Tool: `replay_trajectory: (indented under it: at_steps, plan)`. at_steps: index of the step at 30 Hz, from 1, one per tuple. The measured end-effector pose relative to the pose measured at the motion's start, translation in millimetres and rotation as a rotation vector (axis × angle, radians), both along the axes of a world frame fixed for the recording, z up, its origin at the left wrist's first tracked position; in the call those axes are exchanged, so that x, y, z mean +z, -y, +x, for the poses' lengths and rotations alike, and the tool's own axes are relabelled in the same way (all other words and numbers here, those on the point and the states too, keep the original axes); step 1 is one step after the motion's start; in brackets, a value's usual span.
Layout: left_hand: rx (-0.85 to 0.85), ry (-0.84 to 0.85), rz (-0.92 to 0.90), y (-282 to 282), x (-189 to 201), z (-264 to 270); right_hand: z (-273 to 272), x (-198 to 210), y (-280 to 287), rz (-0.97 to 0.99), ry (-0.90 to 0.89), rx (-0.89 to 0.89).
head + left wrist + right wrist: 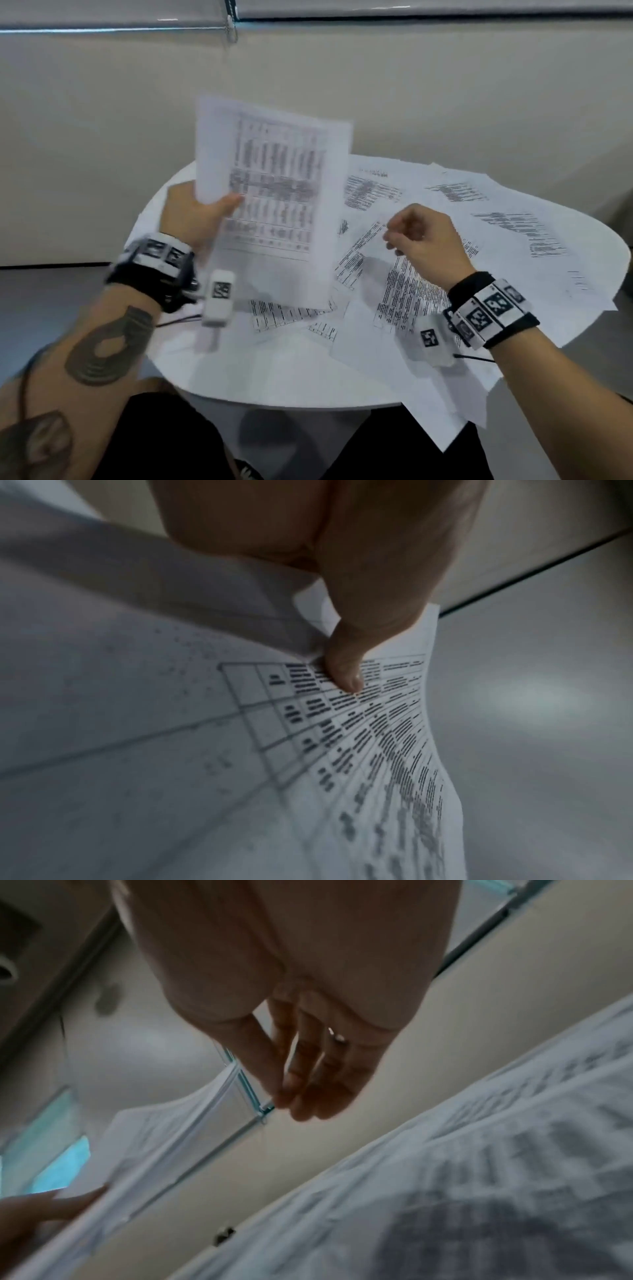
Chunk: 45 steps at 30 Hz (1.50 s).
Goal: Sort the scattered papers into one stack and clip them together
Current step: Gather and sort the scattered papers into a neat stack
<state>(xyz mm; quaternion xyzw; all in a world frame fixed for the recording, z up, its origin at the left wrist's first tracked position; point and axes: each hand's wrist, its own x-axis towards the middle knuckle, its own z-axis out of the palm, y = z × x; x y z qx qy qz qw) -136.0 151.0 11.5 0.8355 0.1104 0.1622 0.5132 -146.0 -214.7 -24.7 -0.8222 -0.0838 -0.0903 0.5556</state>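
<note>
My left hand (pixel 202 212) holds a small bundle of printed sheets (pixel 274 192) upright above the table's left side, thumb (pixel 346 674) pressed on the front page over a printed grid. The held sheets (pixel 240 750) fan out below the thumb. My right hand (pixel 421 236) hovers over the scattered papers (pixel 404 284) in the middle of the table, fingers (pixel 308 1085) loosely curled and gathered, holding nothing. More loose pages (pixel 513 226) lie spread over the right half. No clip is visible.
The white round table (pixel 260 383) stands close to a beige wall (pixel 102 137). Some sheets (pixel 455 421) hang over the near right edge. A thin black cable (pixel 178 320) crosses the table's left rim. Dark-trousered legs sit under the near edge.
</note>
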Motion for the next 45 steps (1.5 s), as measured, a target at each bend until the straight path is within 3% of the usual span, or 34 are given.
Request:
replay_trajectory:
  at_steps: [4, 7, 9, 15, 21, 23, 25, 27, 29, 32, 34, 38, 45]
  plan:
    - [0.185, -0.264, 0.082, -90.0, -8.1, -4.4, 9.1, -8.7, 39.5, -0.495, -0.230, -0.038]
    - [0.269, -0.403, 0.253, -126.9, -18.8, -13.9, 13.3, -14.1, 50.2, -0.686, -0.362, -0.003]
    - [0.213, -0.596, 0.446, -142.7, -29.3, -12.7, 16.7, -17.0, 51.2, -0.792, -0.431, 0.008]
    - [0.174, -0.705, 0.568, -154.9, -48.3, -3.2, 30.1, -19.5, 62.6, -0.905, -0.713, -0.121]
    - [0.265, -0.753, 0.581, -156.2, -55.3, -1.2, 42.8, -21.4, 70.0, -0.965, -0.731, -0.147]
    - [0.376, -0.717, 0.600, -148.4, -56.6, 4.0, 44.9, -19.4, 68.8, -0.972, -0.722, -0.171]
    - [0.380, -0.576, 0.665, -116.9, -52.0, 9.7, 50.7, -19.5, 67.6, -0.931, -0.693, -0.206]
    - [0.187, -0.360, 0.746, -54.7, -40.3, 5.7, 57.5, -21.1, 63.9, -0.864, -0.646, -0.234]
    - [-0.080, -0.295, 0.643, 13.8, -36.6, 3.4, 58.9, -20.9, 57.3, -0.758, -0.534, -0.273]
    - [-0.402, -0.459, 0.578, 93.0, -42.3, 9.1, 58.4, -20.7, 62.0, -0.618, -0.442, -0.419]
    - [-0.480, -0.577, 0.664, 121.2, -51.7, 16.5, 60.2, -22.9, 82.1, -0.643, -0.559, -0.532]
    - [-0.483, -0.663, 0.871, 148.4, -68.5, 19.4, 54.1, -26.9, 129.5, -0.726, -0.808, -0.574]
    - [-0.409, -0.600, 0.942, 157.3, -69.8, 19.1, 62.4, -23.1, 135.6, -0.726, -0.751, -0.476]
